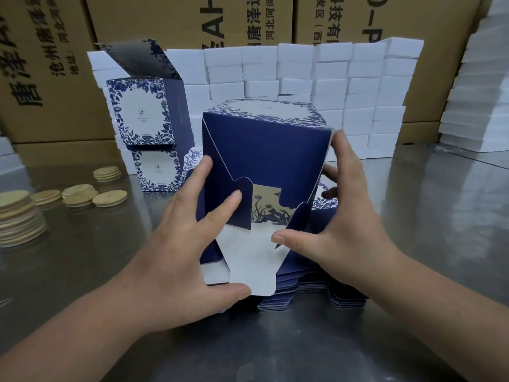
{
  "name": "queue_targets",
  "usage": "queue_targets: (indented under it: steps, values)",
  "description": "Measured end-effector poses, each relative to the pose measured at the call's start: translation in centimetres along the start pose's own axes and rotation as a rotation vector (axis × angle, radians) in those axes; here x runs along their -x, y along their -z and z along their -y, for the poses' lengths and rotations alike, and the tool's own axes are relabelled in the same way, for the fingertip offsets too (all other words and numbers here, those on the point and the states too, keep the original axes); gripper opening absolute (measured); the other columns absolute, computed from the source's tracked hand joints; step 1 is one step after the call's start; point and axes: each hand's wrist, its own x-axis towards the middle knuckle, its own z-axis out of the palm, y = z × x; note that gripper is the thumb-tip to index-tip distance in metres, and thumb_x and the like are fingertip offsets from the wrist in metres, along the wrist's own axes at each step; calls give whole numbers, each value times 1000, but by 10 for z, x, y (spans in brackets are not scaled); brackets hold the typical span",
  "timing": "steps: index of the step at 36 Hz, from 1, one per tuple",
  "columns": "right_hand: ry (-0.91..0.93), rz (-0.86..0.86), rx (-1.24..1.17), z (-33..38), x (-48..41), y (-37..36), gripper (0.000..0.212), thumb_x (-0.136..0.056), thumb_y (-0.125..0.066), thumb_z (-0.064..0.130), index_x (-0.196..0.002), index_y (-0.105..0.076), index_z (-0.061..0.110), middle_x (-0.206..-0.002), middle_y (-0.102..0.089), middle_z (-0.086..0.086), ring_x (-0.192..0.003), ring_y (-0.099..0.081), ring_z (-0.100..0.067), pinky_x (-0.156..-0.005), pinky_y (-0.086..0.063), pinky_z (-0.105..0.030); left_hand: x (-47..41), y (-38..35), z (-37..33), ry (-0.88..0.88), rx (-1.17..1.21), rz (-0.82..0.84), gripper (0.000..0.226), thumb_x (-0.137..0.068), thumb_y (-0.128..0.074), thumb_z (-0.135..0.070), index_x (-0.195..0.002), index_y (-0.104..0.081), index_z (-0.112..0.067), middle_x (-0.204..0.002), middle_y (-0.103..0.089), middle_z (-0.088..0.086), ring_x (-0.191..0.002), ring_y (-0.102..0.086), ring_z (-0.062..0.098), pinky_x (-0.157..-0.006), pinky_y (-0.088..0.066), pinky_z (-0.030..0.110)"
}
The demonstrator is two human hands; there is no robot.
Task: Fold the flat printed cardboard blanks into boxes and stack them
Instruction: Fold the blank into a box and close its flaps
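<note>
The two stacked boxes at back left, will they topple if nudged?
Probably. The stacked boxes are hollow thin card, so likely light and easy to slide on the shiny metal table. The upper one sits slightly offset with its lid open, so it may tip first.

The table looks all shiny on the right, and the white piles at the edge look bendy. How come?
Head view: the metal table mirrors the white blocks behind it as pale streaks; same view, the wide-angle lens curves the edges, so the white pile on the right seems to lean; the blue box looks fairly sharp.
</note>
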Motion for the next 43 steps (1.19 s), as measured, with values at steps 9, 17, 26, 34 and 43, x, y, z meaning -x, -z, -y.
queue_targets:
  steps: [9, 17, 26, 34, 43]
  values:
    - [-20, -37, 32, -2, -2, 3, 121, -45, -79, 51, -123, 12, 63, -133, -3, 39, -110, -34, 22, -83, -27, 7, 0, 1, -2, -24, -12, 16, 98, -53, -55, -67, -137, -7, -54, -148, 21, -32, -135, 11, -15, -103, -16, 31]
    - [4, -2, 89, -3, -3, 9, 121, -47, -77, 55, -137, 3, 46, -137, 1, 44, -91, -46, 14, -74, -36, 2, 0, 2, -2, -6, -20, 22, 102, -53, -55, -67, -141, -8, -45, -148, 21, -32, -137, 10, -13, -105, -13, 31]
    - [70, 25, -15, -8, -5, 12, 82, -68, -63, 53, -131, -11, 64, -140, 4, 49, -77, -52, -3, -72, -44, -8, -1, 0, -1, -2, -25, 18, 103, -53, -56, -67, -140, -6, -44, -149, 21, -32, -137, 10, -14, -104, -15, 31]
    - [27, -100, 31, -14, -6, 10, 87, -69, -69, 37, -136, -14, 44, -128, -30, 26, -79, -53, -4, -74, -41, -3, 0, -1, -1, -16, -27, 14, 103, -53, -55, -67, -140, -5, -46, -150, 19, -30, -137, 9, -13, -104, -15, 30]
    - [20, -181, -20, -13, -8, 11, 79, -69, -70, 34, -128, -19, 48, -135, -14, 31, -92, -49, 13, -80, -35, -1, -1, -3, 1, -68, -41, 9, 97, -57, -56, -64, -141, -16, -35, -154, 13, -20, -141, -9, 4, -104, -17, 27]
